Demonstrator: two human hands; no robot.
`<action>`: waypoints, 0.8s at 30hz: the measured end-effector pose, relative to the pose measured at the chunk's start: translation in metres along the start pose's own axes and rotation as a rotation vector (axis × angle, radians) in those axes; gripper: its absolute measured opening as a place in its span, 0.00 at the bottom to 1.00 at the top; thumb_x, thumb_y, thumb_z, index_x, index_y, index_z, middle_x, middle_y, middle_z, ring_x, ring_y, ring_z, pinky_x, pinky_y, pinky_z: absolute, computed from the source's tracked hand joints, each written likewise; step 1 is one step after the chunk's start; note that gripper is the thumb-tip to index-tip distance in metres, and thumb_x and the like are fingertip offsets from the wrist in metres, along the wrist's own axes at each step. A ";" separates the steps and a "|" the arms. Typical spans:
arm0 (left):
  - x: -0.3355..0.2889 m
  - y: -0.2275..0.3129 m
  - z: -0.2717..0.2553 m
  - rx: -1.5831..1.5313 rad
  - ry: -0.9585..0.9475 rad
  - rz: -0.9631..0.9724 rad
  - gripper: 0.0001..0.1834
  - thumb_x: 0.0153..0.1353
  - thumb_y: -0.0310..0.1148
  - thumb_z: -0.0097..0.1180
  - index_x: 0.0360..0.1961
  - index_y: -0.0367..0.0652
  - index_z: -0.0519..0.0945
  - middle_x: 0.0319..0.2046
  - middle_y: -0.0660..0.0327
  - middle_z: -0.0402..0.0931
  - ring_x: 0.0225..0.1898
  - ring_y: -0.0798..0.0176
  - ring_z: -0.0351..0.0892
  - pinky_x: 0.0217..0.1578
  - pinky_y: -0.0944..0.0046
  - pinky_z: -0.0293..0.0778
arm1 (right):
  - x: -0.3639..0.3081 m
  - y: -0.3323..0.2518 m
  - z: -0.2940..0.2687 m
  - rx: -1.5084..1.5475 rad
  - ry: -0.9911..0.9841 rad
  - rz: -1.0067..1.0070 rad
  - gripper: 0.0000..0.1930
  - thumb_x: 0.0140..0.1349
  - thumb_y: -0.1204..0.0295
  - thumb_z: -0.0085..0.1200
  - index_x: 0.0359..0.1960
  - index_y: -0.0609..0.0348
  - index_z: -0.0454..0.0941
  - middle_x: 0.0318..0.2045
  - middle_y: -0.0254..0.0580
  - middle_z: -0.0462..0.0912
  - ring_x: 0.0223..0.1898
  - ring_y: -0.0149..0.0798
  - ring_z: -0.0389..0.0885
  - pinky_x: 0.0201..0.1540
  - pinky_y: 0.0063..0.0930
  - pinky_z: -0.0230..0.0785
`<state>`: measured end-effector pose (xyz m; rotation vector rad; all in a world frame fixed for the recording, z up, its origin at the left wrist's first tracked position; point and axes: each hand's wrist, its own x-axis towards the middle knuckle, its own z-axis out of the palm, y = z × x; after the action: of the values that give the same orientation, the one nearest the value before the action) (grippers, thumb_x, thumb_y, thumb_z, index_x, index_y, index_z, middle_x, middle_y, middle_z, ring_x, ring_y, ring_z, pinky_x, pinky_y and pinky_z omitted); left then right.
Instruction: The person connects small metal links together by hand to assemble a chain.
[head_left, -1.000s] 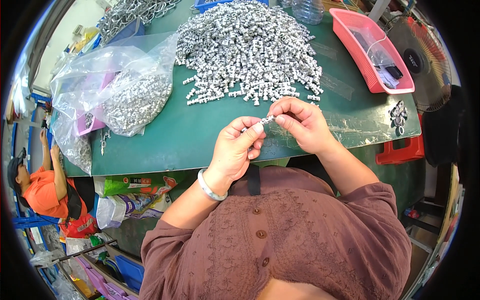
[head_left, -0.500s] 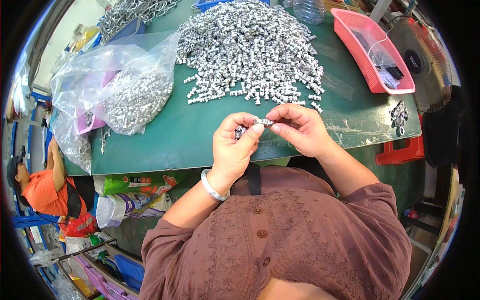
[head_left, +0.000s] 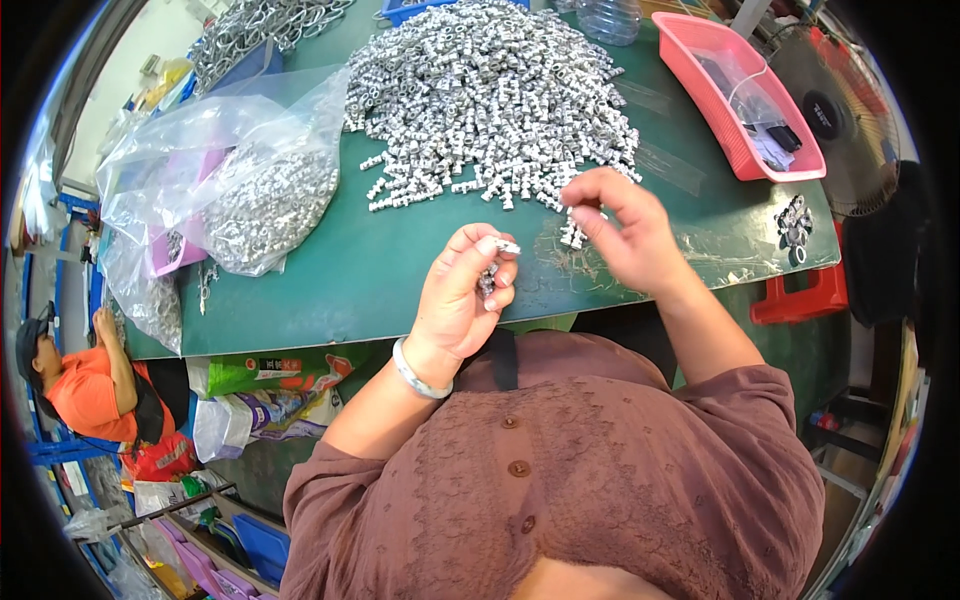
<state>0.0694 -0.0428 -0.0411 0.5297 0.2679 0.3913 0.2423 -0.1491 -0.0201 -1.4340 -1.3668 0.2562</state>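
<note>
My left hand (head_left: 460, 292) is closed over the near part of the table. Its thumb and forefinger pinch a small silver ribbed metal piece (head_left: 506, 246), and more dark-and-silver pieces (head_left: 487, 280) show in the curled fingers. My right hand (head_left: 632, 235) hovers at the near right edge of a big pile of like silver pieces (head_left: 490, 100). Its thumb and forefinger are bent but apart. Just beneath the fingertips are a few loose silver pieces (head_left: 572, 232); whether the fingers touch them I cannot tell.
On the green table (head_left: 380, 270), a clear plastic bag (head_left: 270, 200) full of small pieces lies left. A pink basket (head_left: 740, 120) and a small heap of dark rings (head_left: 795, 225) are right, near a fan (head_left: 830, 115). A person in orange (head_left: 95, 390) is at far left.
My right hand has let go of the piece both hands held and moved right and away toward the pile. My left hand keeps its pieces and has shifted slightly left.
</note>
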 end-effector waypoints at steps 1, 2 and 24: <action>0.000 0.001 -0.002 0.000 -0.002 -0.002 0.05 0.58 0.30 0.48 0.35 0.41 0.70 0.31 0.60 0.69 0.27 0.71 0.66 0.18 0.78 0.62 | 0.001 0.001 -0.009 -0.067 0.000 0.048 0.08 0.49 0.81 0.52 0.33 0.62 0.73 0.30 0.41 0.74 0.33 0.38 0.74 0.33 0.27 0.66; 0.001 0.002 -0.005 -0.061 -0.007 -0.033 0.05 0.57 0.30 0.47 0.34 0.42 0.70 0.32 0.59 0.68 0.28 0.69 0.66 0.19 0.78 0.63 | 0.000 0.004 -0.014 -0.069 0.002 0.048 0.08 0.49 0.81 0.52 0.33 0.62 0.73 0.30 0.41 0.74 0.33 0.38 0.74 0.33 0.27 0.66; 0.005 -0.007 0.010 0.360 0.216 -0.157 0.09 0.55 0.24 0.51 0.38 0.39 0.72 0.27 0.61 0.73 0.26 0.72 0.70 0.16 0.80 0.60 | -0.004 0.012 -0.009 -0.423 -0.333 -0.043 0.04 0.47 0.79 0.50 0.26 0.62 0.71 0.32 0.41 0.71 0.37 0.44 0.67 0.42 0.33 0.60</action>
<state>0.0796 -0.0504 -0.0371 0.8146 0.5910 0.2468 0.2541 -0.1541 -0.0279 -1.7622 -1.7997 0.1895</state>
